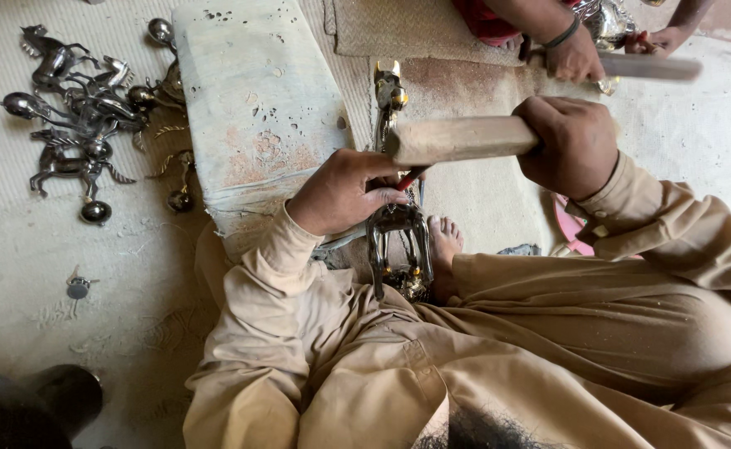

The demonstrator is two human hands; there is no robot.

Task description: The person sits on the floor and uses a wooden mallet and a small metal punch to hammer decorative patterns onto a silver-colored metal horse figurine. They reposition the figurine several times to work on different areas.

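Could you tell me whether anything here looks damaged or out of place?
The stone slab looks worn: pitted with small holes and stained reddish. One small metal piece lies alone on the floor, apart from the heap of metal horse figures.

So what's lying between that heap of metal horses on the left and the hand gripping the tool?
In the head view, a worn pale slab lies between the metal horses and the left hand.
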